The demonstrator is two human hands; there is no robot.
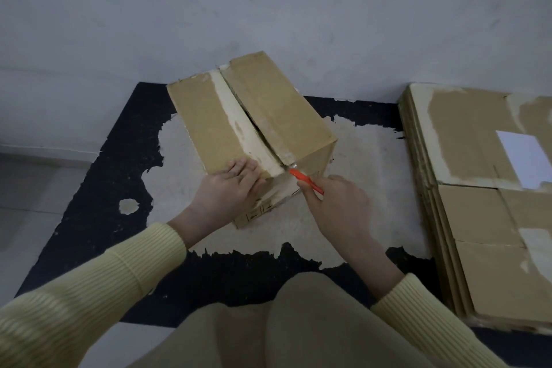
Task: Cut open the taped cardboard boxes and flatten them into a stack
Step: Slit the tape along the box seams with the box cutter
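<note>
One wide-angle view from the person's head looks forward and steeply down, close in. The box (254, 122) sits mid-frame on the floor (27, 194), with the knees (298, 323) at the bottom, the wall (268, 3) above, and the stack (478, 188) cut by the right edge.

The box (283, 104) is occupying the mat (89, 188) centre; the flattened stack (478, 203) is blocking its right edge. Bare mat is lying open between them and leftward.
</note>
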